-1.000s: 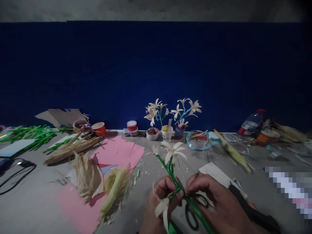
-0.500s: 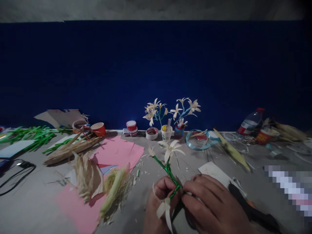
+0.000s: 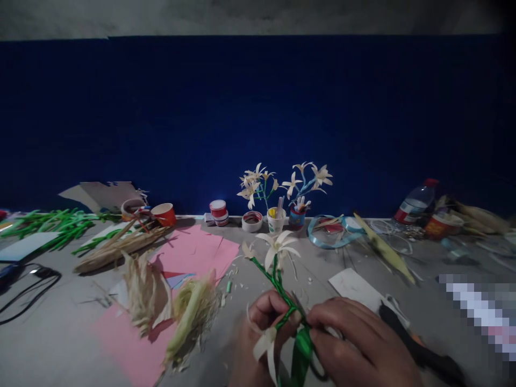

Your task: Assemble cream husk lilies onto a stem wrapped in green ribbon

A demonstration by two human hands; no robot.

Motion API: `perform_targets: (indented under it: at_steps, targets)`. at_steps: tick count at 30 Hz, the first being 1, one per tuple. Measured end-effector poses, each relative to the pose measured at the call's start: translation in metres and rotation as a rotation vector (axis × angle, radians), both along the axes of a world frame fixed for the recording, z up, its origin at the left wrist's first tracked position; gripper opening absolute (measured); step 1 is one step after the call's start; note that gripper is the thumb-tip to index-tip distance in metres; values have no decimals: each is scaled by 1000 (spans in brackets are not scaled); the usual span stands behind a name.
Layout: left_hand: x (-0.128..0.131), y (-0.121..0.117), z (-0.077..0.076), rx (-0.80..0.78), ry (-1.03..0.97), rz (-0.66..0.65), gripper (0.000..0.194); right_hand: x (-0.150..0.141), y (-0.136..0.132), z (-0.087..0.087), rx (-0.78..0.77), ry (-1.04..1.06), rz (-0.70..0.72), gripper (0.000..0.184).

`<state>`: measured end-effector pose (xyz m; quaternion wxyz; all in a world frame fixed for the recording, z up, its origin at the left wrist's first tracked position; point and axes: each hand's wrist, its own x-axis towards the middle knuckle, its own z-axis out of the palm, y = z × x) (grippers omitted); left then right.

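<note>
My left hand (image 3: 258, 330) is closed on a handmade flower spray (image 3: 279, 285), its thumb and fingers pinching the green-wrapped stem where a branch forks off. Pale petals open at the top, and another pale flower (image 3: 266, 344) droops over the left hand. Close by on the right, my right hand (image 3: 358, 341) has its thumb and index finger closed on green ribbon (image 3: 302, 349) at the stem. A wide part of that ribbon hangs between the hands. Below the right hand, a black scissors handle (image 3: 320, 371) shows only in part.
Corn husks (image 3: 147, 295) and pink paper (image 3: 197, 250) lie at left. Two finished flower sprays stand in small cups (image 3: 276, 221) at the back. Blue ribbon (image 3: 328, 244), a bottle (image 3: 415, 204) and a black-handled tool (image 3: 423, 349) are at right.
My right hand turned over the stem and back, and the green ribbon swung from lower right to hang between my hands. The left hand keeps its hold; the spray shifted slightly left.
</note>
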<state>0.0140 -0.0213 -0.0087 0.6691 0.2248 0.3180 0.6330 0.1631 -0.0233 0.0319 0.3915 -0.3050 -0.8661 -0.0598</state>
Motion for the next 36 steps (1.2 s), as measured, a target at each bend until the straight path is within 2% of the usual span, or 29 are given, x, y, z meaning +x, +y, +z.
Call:
perform_targets:
  at_steps: [3, 5, 9, 13, 16, 20, 23, 31, 36]
  targets:
    - [-2, -2, 2, 17, 52, 9, 28, -1, 1, 6, -77, -29, 5, 20]
    - [-3, -3, 6, 32, 91, 5, 27, -1, 1, 9, -74, -70, 18, 25]
    - [-3, -1, 12, 44, 91, -42, 31, -2, 2, 11, 31, -92, 14, 30]
    - [0, 1, 9, 53, 67, -46, 35, -4, 4, 7, 148, -110, -19, 30]
    - [0, -1, 8, 51, 56, -46, 35, -5, 4, 4, 174, -153, -38, 25]
    - [-3, -6, 11, 28, 33, -43, 27, -6, 1, 5, 9, 24, -63, 19]
    - [-3, -6, 12, 67, -2, -48, 25, -9, -2, 7, -87, 138, -61, 18]
    - [0, 3, -1, 189, -26, -32, 27, -4, -5, -6, -56, 117, -94, 18]
    - [-5, 5, -9, 292, 100, -8, 21, -2, -3, -9, -93, 143, -105, 18]
